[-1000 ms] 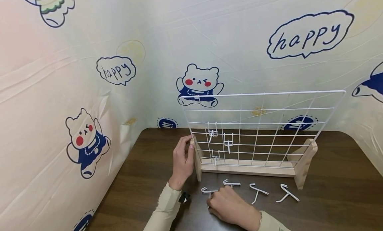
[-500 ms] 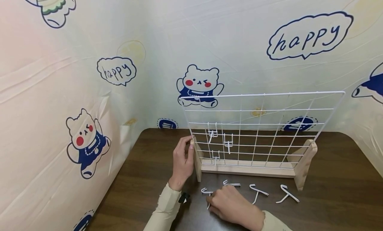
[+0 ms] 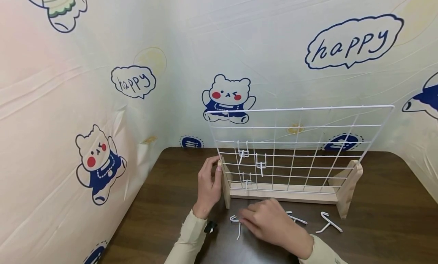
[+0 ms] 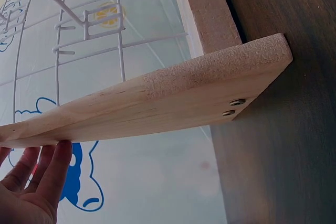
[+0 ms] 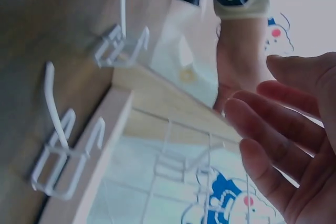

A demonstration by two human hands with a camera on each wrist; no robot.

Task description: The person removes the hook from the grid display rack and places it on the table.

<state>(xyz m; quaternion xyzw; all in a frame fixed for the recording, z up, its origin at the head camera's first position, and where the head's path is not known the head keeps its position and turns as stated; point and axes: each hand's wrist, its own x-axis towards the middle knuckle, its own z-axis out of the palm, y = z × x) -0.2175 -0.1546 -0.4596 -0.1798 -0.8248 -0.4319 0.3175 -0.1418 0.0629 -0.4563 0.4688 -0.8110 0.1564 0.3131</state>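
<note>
A white wire grid rack (image 3: 297, 146) stands in a wooden base, with several white hooks (image 3: 261, 163) hung on its left part. In the head view my left hand (image 3: 209, 184) is at the rack's left wooden side panel (image 3: 225, 184). Its fingertips touch the panel's outer face in the left wrist view. My right hand (image 3: 273, 224) hovers over the table before the rack, fingers loosely bent, holding nothing in the right wrist view. Just left of it lies a loose white hook (image 3: 239, 228). Two loose hooks (image 5: 58, 153) show beside the hand in the right wrist view.
Two more white hooks lie at the right, one (image 3: 297, 217) partly behind the right hand and one (image 3: 328, 223) farther right. The brown table (image 3: 161, 218) ends at a printed cloth (image 3: 181, 47) behind and to the left.
My right hand has moved slightly right and away from me, uncovering the leftmost loose hook and covering the one behind it. My left hand stays at the side panel.
</note>
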